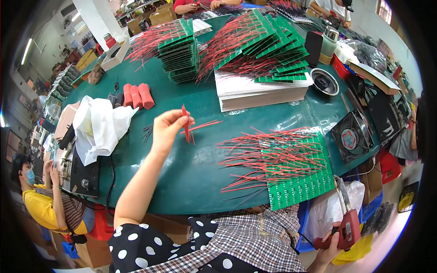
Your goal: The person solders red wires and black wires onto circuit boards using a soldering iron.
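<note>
Between the thumb and fingers of my left hand point(166, 128), raised over the table, is a small bunch of red wires point(186, 129). A few more red wires point(208, 123) lie just right of that hand. At the lower right my right hand point(330, 246) is wrapped round the handle of a red soldering gun point(349, 231). Its metal front points up toward the near corner of a green circuit board panel point(300, 191). Many red wires, with some black ones, stick out leftward from the panel's upper rows; its nearest rows show no wires.
Stacked wired panels point(180, 59) stand at the back, with more on a white paper stack point(259, 98). Red wire bundles point(139, 96) and a white plastic bag point(98, 125) lie left. A round metal dish point(324, 82) and black fan point(350, 136) sit right. Other people work nearby.
</note>
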The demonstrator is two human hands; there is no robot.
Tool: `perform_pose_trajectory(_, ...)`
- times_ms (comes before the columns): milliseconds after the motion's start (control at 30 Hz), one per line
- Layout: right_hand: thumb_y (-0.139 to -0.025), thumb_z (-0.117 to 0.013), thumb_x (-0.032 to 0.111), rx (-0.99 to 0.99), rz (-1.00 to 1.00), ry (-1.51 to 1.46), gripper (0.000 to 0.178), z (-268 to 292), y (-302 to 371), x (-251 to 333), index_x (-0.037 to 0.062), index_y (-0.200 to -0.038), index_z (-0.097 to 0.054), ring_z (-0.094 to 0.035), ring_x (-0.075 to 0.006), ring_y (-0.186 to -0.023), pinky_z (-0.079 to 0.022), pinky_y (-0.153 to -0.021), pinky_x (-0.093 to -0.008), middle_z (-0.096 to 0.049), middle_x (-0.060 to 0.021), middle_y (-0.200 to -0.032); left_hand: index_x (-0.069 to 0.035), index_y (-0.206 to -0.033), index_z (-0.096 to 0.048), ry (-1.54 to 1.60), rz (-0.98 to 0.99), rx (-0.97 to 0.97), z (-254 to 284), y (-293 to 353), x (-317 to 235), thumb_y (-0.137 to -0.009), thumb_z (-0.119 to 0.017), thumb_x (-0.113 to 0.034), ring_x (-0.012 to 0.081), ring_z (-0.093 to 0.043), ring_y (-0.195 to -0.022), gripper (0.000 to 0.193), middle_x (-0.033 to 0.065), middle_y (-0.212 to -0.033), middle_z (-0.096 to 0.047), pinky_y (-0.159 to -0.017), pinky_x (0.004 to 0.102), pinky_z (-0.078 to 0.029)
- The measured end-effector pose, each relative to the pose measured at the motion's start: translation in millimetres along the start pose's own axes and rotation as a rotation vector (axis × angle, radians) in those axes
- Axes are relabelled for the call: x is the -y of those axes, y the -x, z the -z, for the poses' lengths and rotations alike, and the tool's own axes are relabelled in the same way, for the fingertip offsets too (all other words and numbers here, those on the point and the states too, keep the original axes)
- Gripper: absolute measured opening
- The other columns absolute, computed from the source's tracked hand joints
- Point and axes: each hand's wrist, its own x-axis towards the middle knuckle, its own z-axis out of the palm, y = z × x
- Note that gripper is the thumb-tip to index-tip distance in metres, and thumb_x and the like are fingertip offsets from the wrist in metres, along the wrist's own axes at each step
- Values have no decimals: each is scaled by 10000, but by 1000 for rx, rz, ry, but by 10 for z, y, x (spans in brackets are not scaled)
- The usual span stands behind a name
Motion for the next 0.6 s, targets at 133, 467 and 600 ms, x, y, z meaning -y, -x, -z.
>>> perform_pose_trajectory(133, -878, -500, 90, 17, 6, -23, 308, 18, -5, -11, -29, -1147, -409, -454, -101, -559, -367, -473, -197, -526, -133, -1009, 42, -1042, -620, 75, 20, -76, -95, 100, 143, -872, -598, -53, 166, -653, -801, 196, 100, -869, -663, -752, 286, -526)
perform_pose_trajectory(467, -754, -659, 153, 61, 21, 325, 445, 133, 36, 115, -63, -1126, -543, -571, -130, -704, -472, -652, -267, -622, -105, -944, 19, -986, -619, 370, 597, 628, -1051, 330, -505, -864, -603, -61, 186, -659, -731, 147, 115, -865, -665, -687, 303, -547)
perform_pose_trajectory(600, -665, -738, 193, 197, 518, 552, 472, -164, -378, 27, -67, -1036, -608, -658, -309, -843, -514, -752, -360, -669, -165, -947, 53, -1048, -605, 491, 849, 1123, -1585, 684, -573, -894, -566, -59, 176, -654, -751, 194, 129, -856, -666, -703, 288, -539)
